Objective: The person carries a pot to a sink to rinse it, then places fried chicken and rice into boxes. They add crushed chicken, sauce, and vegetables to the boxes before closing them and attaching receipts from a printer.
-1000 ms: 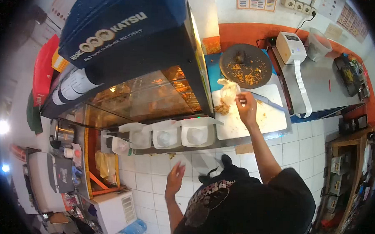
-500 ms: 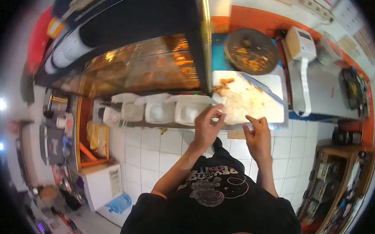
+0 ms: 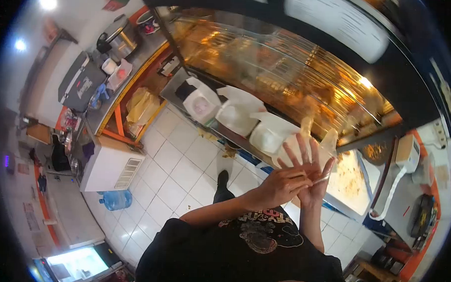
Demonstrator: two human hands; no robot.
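Note:
My right hand (image 3: pixel 308 163) is raised in front of my chest with its fingers spread. A thin clear plastic glove (image 3: pixel 328 144) lies loosely over it. My left hand (image 3: pixel 279 186) crosses under it and pinches the glove's edge near the right wrist. Both hands hover above the floor in front of the counter. Just right of them is the white cutting board (image 3: pixel 352 184), strewn with fried crumbs.
A heated glass display case (image 3: pixel 287 68) with fried food runs across the top. Three white lidded tubs (image 3: pixel 239 115) stand along its front. A white printer (image 3: pixel 408 150) sits at the right. Lower left are a white cabinet (image 3: pixel 110 164) and a water bottle (image 3: pixel 116 200) on the tiled floor.
The view has swung left and tilted. My hands left the cutting board and came together at my chest, and the clear plastic taken from the board now covers my right hand.

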